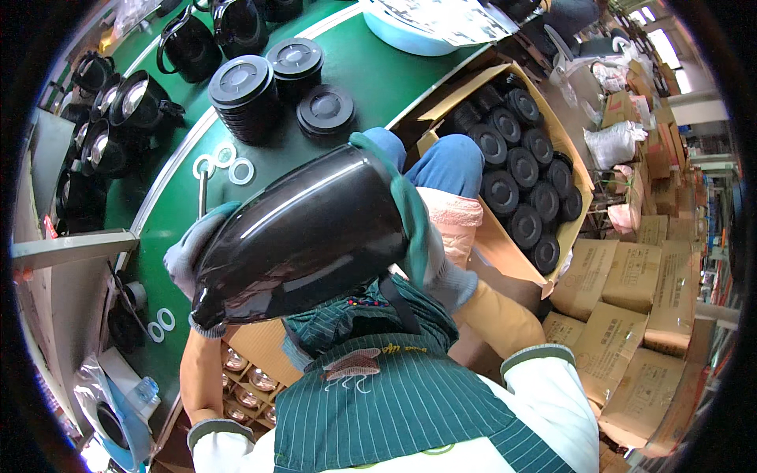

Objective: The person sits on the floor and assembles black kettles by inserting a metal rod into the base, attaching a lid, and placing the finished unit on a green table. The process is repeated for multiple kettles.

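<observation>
A glossy black jug (303,229) lies tilted across my lap, its narrow end toward the lower left and its wide end toward the upper right. My left hand (189,252), in a grey-and-teal work glove, is closed around the narrow end; most of its fingers are behind the jug. A thin metal rod (203,193) sticks up beside this hand, and I cannot tell whether the hand holds it. Wrapped against the wide end is my gloved right hand (426,236). Several white ring washers (240,171) lie on the green table just beyond the jug.
Stacks of black round lids (242,83) stand on the green table (378,79). More black jugs (189,43) are at the far left. An open carton (579,217) of black discs sits to my right, near stacked cardboard boxes (607,339). A partitioned box (252,347) holds shiny round pieces.
</observation>
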A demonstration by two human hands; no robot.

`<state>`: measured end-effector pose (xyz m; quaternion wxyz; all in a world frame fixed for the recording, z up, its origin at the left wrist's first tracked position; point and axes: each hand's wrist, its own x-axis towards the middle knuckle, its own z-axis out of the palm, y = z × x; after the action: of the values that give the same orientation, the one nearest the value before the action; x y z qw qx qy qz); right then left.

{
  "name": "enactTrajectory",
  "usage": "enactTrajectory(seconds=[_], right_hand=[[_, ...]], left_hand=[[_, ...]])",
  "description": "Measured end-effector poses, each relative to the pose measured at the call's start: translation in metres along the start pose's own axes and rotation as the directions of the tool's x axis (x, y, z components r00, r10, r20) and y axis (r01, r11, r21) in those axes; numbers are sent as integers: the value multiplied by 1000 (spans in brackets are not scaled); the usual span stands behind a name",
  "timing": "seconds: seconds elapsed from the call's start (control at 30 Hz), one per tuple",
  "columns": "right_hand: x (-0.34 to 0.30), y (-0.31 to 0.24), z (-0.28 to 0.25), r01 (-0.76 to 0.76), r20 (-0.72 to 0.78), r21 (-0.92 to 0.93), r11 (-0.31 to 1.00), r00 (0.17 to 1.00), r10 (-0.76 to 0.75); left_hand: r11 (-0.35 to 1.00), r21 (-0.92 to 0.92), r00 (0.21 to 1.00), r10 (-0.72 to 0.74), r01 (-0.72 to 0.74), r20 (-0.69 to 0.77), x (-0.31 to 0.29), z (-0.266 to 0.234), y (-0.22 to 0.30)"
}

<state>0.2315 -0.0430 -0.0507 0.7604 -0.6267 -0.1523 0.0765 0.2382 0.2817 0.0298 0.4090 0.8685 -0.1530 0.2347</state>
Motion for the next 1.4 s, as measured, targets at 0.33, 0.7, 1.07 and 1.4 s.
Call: enactTrajectory(seconds=[0.33, 0.7, 1.07, 1.4], right_hand=[[24, -82, -47, -95, -133, 24, 995, 986, 98], [3, -59, -59, 182, 203, -713, 677, 978, -50], [-2, -23, -42, 38, -441, 290, 956, 892, 98], [38, -22, -99, -212, -192, 574, 791, 904, 382]], left_hand=[[989, -22, 982, 147, -145, 118, -5, 55, 28], [463, 673, 749, -629, 577, -209, -62, 55, -124], [978, -180, 775, 32, 106, 631, 67, 111, 66], [813, 511, 622, -252, -280, 741, 61, 168, 178]])
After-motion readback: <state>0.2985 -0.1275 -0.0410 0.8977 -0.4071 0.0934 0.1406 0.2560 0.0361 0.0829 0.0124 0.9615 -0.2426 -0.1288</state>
